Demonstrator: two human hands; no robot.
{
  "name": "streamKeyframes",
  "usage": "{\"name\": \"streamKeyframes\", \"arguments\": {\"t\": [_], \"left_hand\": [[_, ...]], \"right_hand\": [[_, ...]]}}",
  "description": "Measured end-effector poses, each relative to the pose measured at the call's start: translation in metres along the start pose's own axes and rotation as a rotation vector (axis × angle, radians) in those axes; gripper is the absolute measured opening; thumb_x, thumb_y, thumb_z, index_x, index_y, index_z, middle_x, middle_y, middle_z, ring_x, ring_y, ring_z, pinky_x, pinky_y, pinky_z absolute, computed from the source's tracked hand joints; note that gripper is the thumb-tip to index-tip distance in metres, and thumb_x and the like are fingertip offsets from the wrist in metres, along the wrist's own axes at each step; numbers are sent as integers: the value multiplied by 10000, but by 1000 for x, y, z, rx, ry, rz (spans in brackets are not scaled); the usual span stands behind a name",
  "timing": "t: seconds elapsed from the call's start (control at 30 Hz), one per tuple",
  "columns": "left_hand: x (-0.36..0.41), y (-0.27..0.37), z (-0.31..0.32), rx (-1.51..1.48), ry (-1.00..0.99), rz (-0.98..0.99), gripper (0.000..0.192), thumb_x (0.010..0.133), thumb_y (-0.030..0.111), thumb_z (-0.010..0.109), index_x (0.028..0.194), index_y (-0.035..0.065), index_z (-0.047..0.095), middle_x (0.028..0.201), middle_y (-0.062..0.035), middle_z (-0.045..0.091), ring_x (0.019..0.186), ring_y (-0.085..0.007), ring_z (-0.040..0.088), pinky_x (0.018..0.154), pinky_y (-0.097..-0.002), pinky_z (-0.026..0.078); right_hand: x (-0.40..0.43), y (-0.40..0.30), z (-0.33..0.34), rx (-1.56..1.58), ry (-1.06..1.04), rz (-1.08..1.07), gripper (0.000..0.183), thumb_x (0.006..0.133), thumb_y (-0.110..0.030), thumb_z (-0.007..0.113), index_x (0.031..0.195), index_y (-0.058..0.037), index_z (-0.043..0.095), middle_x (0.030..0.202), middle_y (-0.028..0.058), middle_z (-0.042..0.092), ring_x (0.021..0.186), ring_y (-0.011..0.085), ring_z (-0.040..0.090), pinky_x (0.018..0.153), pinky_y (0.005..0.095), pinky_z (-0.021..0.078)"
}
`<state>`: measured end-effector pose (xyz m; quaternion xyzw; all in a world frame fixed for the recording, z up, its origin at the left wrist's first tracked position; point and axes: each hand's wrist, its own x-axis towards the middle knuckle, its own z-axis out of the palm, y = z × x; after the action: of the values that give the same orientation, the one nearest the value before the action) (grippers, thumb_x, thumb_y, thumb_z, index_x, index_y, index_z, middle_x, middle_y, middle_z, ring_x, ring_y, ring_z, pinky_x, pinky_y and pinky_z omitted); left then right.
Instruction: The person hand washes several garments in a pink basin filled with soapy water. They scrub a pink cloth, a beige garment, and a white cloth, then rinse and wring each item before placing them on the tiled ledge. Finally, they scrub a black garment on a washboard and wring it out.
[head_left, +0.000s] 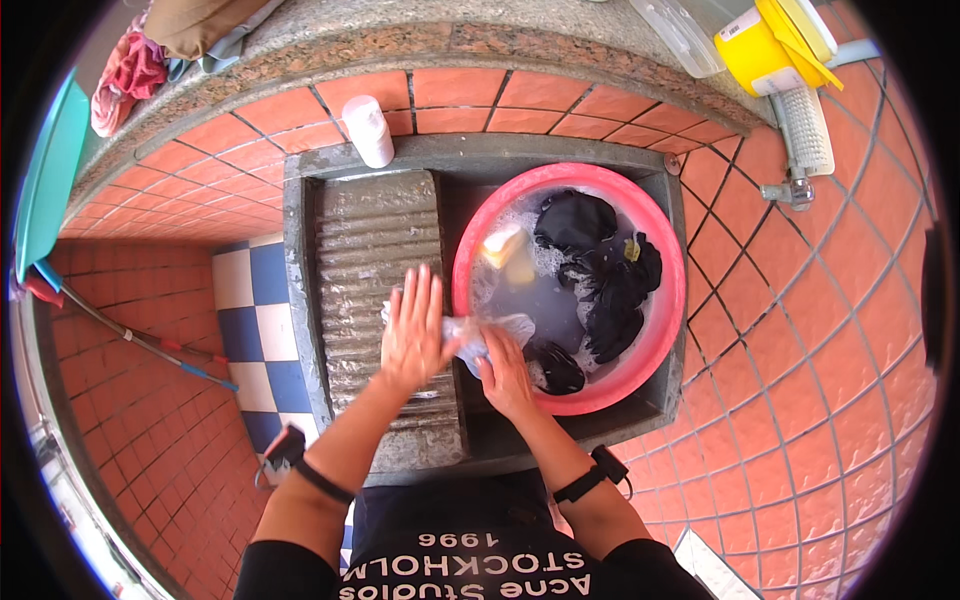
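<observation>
A wet pale grey-white cloth stretches from the ribbed stone washboard to the rim of a pink basin. My left hand lies flat over the cloth's left end on the ridges, fingers straight; a bit of the fabric shows beyond its left side. Near the basin's rim, my right hand grips the other end, fingers curled over it. Cloudy, sudsy water fills the basin. Black garments soak in it, and a whitish-yellow block, perhaps soap, sits at its left side.
A white bottle stands on the sink's back ledge. Above, a granite counter holds cloths and a clear plastic container. A yellow bucket and tap are at upper right. A mop-like pole leans at left.
</observation>
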<state>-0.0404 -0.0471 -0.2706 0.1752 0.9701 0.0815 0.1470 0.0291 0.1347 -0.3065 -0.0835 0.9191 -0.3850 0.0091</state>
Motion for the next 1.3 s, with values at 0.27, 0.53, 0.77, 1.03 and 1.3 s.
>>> {"name": "streamKeyframes", "arguments": {"t": [0.27,0.53,0.77,1.03,1.3], "left_hand": [[-42,19,7,-196,58,-106,696,949,323,509,1476,-83,303,1562,-306,210,1461,-473,172,1178,-557,172],[77,-19,14,-61,582,-271,899,949,579,452,1465,-130,258,1551,-337,197,1461,-448,179,1187,-509,169],[-48,27,1,-161,-127,-204,606,940,259,528,1481,29,381,1562,-314,201,1450,-487,199,1149,-591,197],[80,-17,21,-13,430,-377,752,999,477,411,1512,-47,243,1563,-328,171,1461,-464,165,1172,-528,200],[-15,21,16,-104,204,-203,775,949,454,501,1493,-56,292,1579,-295,185,1468,-444,190,1158,-576,183]], "right_hand": [[-1,8,-10,62,-99,64,515,894,-126,606,1366,20,462,1280,269,544,1191,435,511,1036,503,392],[18,18,8,169,-107,97,482,897,-40,562,1356,46,440,1170,275,588,1059,451,569,933,491,459],[1,-3,-8,131,-36,-52,527,841,16,581,1356,29,474,1283,225,553,1186,397,527,1038,477,406],[20,4,0,236,-46,71,465,852,17,576,1307,46,486,1194,246,585,1068,429,565,924,477,464],[5,4,-9,200,14,-45,447,864,-18,577,1302,21,500,1171,251,594,1094,434,562,953,479,454]]}}
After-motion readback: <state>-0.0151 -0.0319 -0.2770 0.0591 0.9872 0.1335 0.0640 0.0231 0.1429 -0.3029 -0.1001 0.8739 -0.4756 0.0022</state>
